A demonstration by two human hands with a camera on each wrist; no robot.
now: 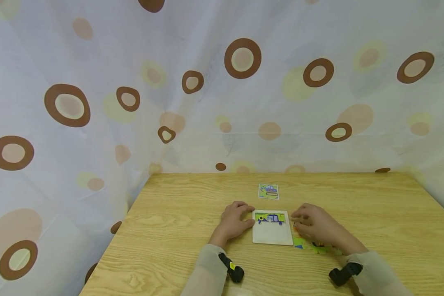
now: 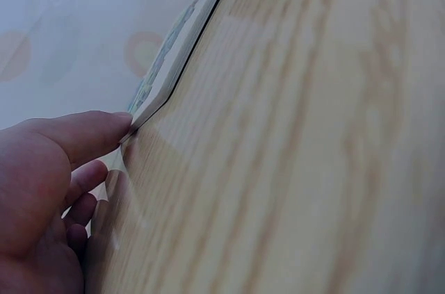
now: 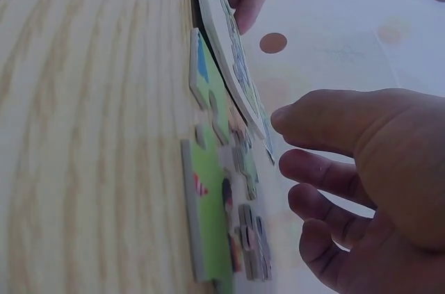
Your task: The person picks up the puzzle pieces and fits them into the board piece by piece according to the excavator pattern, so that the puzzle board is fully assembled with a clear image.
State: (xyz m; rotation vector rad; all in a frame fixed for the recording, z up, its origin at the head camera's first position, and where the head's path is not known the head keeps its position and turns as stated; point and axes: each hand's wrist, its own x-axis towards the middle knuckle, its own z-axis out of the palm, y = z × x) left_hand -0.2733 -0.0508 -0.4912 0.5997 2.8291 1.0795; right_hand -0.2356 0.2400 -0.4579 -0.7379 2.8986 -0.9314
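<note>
A white puzzle board (image 1: 272,234) lies flat on the table, with a strip of green and blue picture pieces (image 1: 271,218) along its far part. At the board's left edge is my left hand (image 1: 234,220), its thumb (image 2: 104,131) straight and touching a corner. My right hand (image 1: 317,224) hovers by the board's right edge, over loose jigsaw pieces (image 3: 208,210). Its thumb (image 3: 327,120) and loosely bent fingers (image 3: 323,169) hold nothing in the right wrist view. Part of the loose pieces is hidden under that hand in the head view.
A small picture card (image 1: 268,191) with a blue vehicle lies beyond the board. The wooden table (image 1: 170,230) meets a patterned curtain (image 1: 207,102) at its back and left. Several loose pieces spread right of the board, some overlapping.
</note>
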